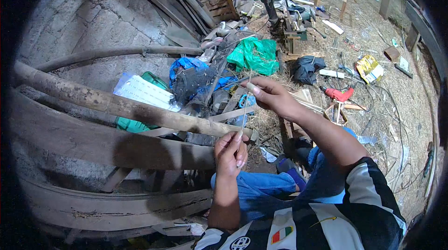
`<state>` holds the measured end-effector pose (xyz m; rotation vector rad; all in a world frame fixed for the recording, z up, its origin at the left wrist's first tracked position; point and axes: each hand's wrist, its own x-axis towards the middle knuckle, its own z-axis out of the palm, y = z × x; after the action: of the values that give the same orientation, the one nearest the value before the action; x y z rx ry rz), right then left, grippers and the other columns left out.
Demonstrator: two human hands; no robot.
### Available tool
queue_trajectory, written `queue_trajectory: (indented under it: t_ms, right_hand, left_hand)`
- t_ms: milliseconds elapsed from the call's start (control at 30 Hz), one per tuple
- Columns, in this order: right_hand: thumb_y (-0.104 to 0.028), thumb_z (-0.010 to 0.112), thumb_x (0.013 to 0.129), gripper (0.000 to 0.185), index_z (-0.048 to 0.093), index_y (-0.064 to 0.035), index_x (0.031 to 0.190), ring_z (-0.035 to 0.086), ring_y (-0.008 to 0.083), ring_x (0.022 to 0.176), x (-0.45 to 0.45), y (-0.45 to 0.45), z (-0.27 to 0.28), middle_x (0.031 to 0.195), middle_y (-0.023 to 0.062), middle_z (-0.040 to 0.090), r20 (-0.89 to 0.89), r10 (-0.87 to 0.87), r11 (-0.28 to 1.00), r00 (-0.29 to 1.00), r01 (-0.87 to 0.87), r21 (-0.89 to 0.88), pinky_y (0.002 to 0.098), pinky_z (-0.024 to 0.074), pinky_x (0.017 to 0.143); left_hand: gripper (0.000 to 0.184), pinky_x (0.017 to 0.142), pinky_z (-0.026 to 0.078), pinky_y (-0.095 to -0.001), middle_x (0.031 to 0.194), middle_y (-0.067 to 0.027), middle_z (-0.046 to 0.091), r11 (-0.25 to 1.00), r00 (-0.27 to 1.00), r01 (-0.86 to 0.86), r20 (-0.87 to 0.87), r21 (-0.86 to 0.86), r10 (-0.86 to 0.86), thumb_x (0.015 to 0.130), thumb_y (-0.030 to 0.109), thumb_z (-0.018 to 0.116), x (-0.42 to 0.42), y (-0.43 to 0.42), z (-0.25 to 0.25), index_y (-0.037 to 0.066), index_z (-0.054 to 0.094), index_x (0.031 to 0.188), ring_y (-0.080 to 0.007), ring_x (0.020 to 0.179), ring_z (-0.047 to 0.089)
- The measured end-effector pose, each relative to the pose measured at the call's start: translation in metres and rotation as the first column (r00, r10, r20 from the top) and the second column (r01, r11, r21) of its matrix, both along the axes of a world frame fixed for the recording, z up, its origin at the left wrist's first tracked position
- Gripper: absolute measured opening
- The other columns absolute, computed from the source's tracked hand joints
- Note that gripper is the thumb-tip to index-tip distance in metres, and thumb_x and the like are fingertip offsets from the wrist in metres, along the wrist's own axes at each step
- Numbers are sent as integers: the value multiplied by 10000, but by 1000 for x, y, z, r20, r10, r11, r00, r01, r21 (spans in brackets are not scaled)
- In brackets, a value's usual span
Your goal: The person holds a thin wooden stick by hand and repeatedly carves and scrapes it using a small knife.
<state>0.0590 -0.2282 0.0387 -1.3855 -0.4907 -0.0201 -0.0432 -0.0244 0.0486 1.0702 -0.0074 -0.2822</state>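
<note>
My left hand point(229, 153) is closed around the lower end of a thin, pale stick point(244, 112), which stands nearly upright in front of me. Higher up, my right hand point(273, 96) pinches at the upper part of the same stick, thumb and fingers together. A short dark edge shows beside the right fingertips; whether it is a separate tool, I cannot tell. Just behind my left hand is the end of a long wooden pole point(140, 112). My legs in blue jeans point(266, 187) are bent below my hands.
Weathered planks point(93, 145) lie at the left. A green plastic bag point(254, 56), blue plastic point(186, 65) and a black bag point(308, 69) are heaped ahead. At the right are a red power drill point(337, 94), a yellow packet point(369, 69) and cables on straw-covered ground.
</note>
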Motion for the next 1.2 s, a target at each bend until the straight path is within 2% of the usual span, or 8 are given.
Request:
queue_trajectory:
  t_ms: [67, 333, 400, 433, 567, 700, 833, 1200]
  right_hand:
    - [-333, 513, 1050, 386, 577, -57, 1312, 368, 33, 550, -5, -2, 9, 707, -71, 447, -249, 182, 974, 951, -139, 181, 221, 278, 485]
    - [-336, 535, 1039, 352, 611, -54, 1235, 426, 50, 571, -11, 4, 11, 708, -57, 476, -292, 223, 952, 930, -143, 272, 244, 318, 480]
    - [-421, 558, 1006, 372, 668, -83, 1115, 616, 190, 622, -7, 6, 4, 748, 73, 637, 182, -201, 962, 963, 229, -151, 363, 455, 563]
    - [-417, 567, 981, 332, 676, -103, 1003, 688, 323, 728, -16, -2, 10, 813, 149, 677, 220, -227, 852, 949, 303, -426, 456, 506, 613]
    - [-367, 581, 947, 254, 658, -132, 890, 676, 354, 723, -34, -2, 18, 807, 118, 682, 574, -64, 709, 816, 442, -550, 500, 510, 562]
    - [-391, 589, 940, 274, 658, -133, 880, 667, 359, 673, -15, -14, 18, 781, 122, 676, 530, -244, 649, 812, 542, -533, 501, 505, 543]
    - [-409, 560, 956, 304, 663, -144, 847, 657, 369, 635, -27, -2, 13, 700, 124, 660, 581, -88, 682, 809, 474, -557, 503, 498, 541]
    - [-444, 537, 978, 339, 687, -147, 909, 656, 399, 661, -4, -11, 6, 707, 144, 664, 466, -261, 655, 846, 509, -558, 521, 511, 573]
  left_hand:
    - [280, 330, 293, -232, 492, -4, 459, 998, 999, 25, 22, 59, -26, 1022, 210, 550, 0, -2, 2, -38, 638, 928, -76, 334, 350]
    - [250, 409, 300, -196, 594, 29, 546, 845, 974, -113, 227, 523, -11, 1023, 196, 572, 13, -14, 12, -11, 683, 936, -9, 445, 405]
    - [230, 424, 293, -189, 616, 42, 558, 813, 964, -164, 266, 558, 12, 1017, 179, 584, 16, -17, 12, -8, 695, 946, 8, 470, 407]
    - [223, 423, 288, -188, 623, 49, 565, 802, 959, -196, 281, 564, 36, 1013, 172, 589, 18, -17, 11, -7, 704, 946, 14, 472, 403]
    - [240, 375, 258, -194, 567, 52, 531, 784, 921, -330, 362, 525, 146, 994, 206, 627, 22, -28, 18, -11, 707, 928, -1, 410, 383]
    - [241, 373, 234, -200, 528, 60, 494, 796, 940, -283, 319, 535, 120, 990, 203, 633, 21, -15, 12, -5, 712, 896, 3, 391, 338]
    - [239, 374, 227, -201, 510, 68, 465, 802, 939, -281, 324, 526, 117, 989, 199, 636, 24, -12, 9, -7, 709, 892, 3, 387, 325]
    - [258, 367, 252, -203, 494, 63, 444, 835, 952, -204, 304, 512, 46, 1000, 212, 610, 14, -4, 6, -7, 690, 888, -10, 384, 342]
